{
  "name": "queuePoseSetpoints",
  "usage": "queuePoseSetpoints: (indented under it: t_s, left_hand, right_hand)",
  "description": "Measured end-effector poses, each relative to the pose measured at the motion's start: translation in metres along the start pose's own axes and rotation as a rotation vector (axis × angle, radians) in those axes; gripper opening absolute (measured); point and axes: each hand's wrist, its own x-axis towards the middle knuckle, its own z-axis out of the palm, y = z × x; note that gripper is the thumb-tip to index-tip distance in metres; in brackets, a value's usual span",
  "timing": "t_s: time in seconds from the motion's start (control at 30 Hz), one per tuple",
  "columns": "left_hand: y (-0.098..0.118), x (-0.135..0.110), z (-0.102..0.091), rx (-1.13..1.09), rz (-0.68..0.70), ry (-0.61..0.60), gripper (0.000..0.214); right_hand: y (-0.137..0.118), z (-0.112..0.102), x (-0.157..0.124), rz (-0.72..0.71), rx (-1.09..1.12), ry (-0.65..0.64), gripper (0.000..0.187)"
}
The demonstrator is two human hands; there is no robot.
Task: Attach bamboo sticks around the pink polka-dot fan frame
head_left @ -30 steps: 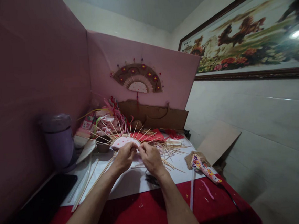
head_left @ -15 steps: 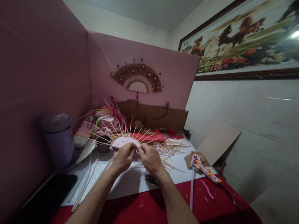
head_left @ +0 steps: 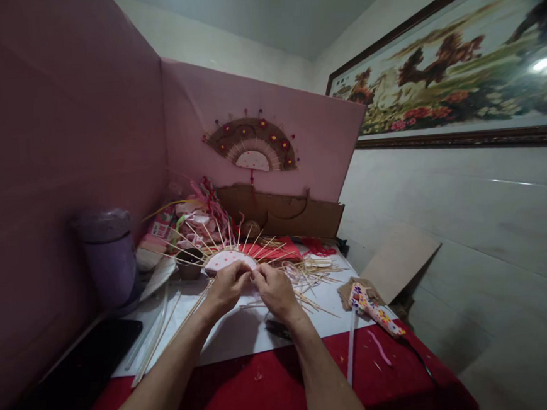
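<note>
A half-made fan (head_left: 225,258), a pink dotted half-disc with thin wooden sticks fanning out from it, lies on the white sheet (head_left: 236,331). My left hand (head_left: 226,288) pinches its near edge with curled fingers. My right hand (head_left: 273,290) is closed right beside it, fingertips meeting the left hand's at the fan's right corner, apparently on a thin stick. A loose pile of sticks (head_left: 310,275) lies just right of my hands.
A finished brown fan (head_left: 252,145) hangs on the pink board. A purple cup (head_left: 109,256) and a dark phone (head_left: 87,365) are at the left. A patterned glue gun (head_left: 374,307) lies right, cardboard pieces (head_left: 283,213) behind. A red cloth (head_left: 278,388) covers the table.
My hands have stayed at the fan's edge with only small finger movements; the right hand has shifted slightly left. The view has tipped a little.
</note>
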Motion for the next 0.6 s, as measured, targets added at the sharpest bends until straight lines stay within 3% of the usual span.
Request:
queuePoseSetpoints:
  t_s: [0.13, 0.27, 0.43, 0.6]
  left_hand:
    - [0.0005, -0.0022, 0.0007, 0.046, 0.033, -0.001, 0.014]
    - [-0.0007, -0.0018, 0.0018, -0.084, -0.027, 0.007, 0.016]
    - [-0.0062, 0.0018, -0.0003, -0.258, -0.111, 0.105, 0.015]
    - [0.0024, 0.0017, -0.0021, -0.254, -0.12, 0.078, 0.014]
  right_hand:
    - [-0.0004, 0.0005, -0.0005, 0.002, -0.009, -0.006, 0.021]
    - [0.0013, 0.0009, 0.0009, 0.026, 0.066, -0.008, 0.021]
    - [0.0042, 0.0005, 0.0025, 0.106, 0.121, 0.042, 0.024]
    - [0.0031, -0.0014, 0.0019, 0.095, 0.15, 0.054, 0.025]
